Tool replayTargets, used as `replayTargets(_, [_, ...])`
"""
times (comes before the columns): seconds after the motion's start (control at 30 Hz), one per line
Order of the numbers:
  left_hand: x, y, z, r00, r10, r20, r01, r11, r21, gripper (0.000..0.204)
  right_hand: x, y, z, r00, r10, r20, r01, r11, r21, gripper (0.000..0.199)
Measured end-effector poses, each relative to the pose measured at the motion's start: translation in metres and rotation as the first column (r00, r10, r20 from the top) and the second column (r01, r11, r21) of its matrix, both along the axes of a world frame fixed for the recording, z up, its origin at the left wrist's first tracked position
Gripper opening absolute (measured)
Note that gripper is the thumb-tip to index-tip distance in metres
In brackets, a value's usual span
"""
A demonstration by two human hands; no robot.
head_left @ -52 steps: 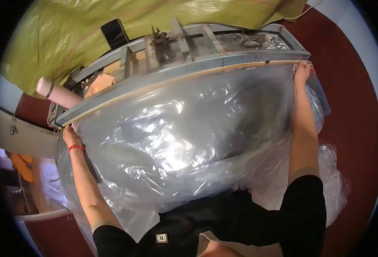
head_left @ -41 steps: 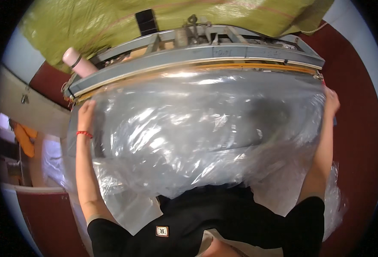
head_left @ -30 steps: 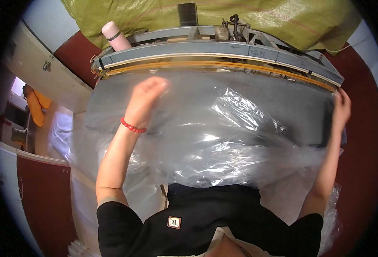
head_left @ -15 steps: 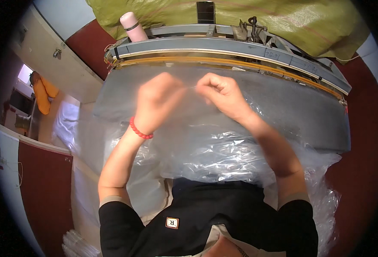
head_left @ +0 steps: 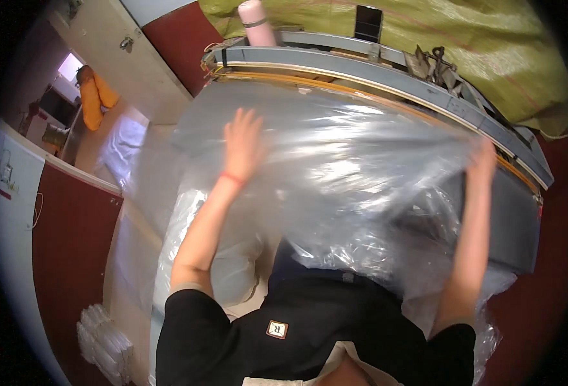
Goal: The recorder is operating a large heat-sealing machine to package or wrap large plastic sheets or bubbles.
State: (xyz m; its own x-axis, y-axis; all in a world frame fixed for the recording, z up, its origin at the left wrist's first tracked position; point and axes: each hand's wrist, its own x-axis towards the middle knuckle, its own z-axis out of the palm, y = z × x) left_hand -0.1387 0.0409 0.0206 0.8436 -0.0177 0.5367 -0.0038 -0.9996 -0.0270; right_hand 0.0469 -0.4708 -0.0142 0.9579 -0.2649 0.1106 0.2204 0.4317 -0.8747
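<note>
Clear plastic film lies across the grey work surface, wrinkled and shiny, its front part hanging down toward my body. My right hand, far over to the right, is closed on the film, which stretches taut in folds toward it; motion blurs the fingertips. On the left side, my left hand is open, fingers apart, over or against the film; whether it touches cannot be made out. A red bracelet circles the left wrist.
A long metal sealing-bar frame with an orange strip edges the far side. Behind it are a pink bottle, metal clamp parts and a green woven sheet. Bundled clear plastic lies low left, near an open door.
My hands were close together, pinching at the middle; now they are wide apart. The right hand has drawn the film to the right, and the left hand has opened. The view has shifted.
</note>
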Motion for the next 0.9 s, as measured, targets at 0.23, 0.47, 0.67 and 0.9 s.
replayTargets(0.23, [-0.024,0.073,0.007,0.955,-0.201,-0.220,0.022,0.784,-0.620,0.024,-0.070,-0.309,-0.045,0.652,-0.708,0.273,0.308,-0.082,-0.948,0.035])
replayTargets(0.47, [0.084,0.122,-0.017,0.973,-0.026,-0.228,-0.025,0.975,-0.219,0.054,-0.127,-0.394,-0.043,0.667,-0.722,0.184,0.167,-0.095,-0.981,0.032])
replayTargets(0.67, [0.137,0.038,0.026,0.866,-0.111,-0.488,-0.068,0.940,-0.335,0.039,-0.124,-0.335,-0.022,0.700,-0.577,0.420,0.369,-0.212,-0.905,0.032])
replayTargets(0.9, [0.094,-0.333,0.066,0.088,-0.968,-0.236,0.099,0.244,-0.965,0.024,-0.126,-0.316,-0.013,0.696,-0.686,0.212,0.583,0.368,-0.725,0.023])
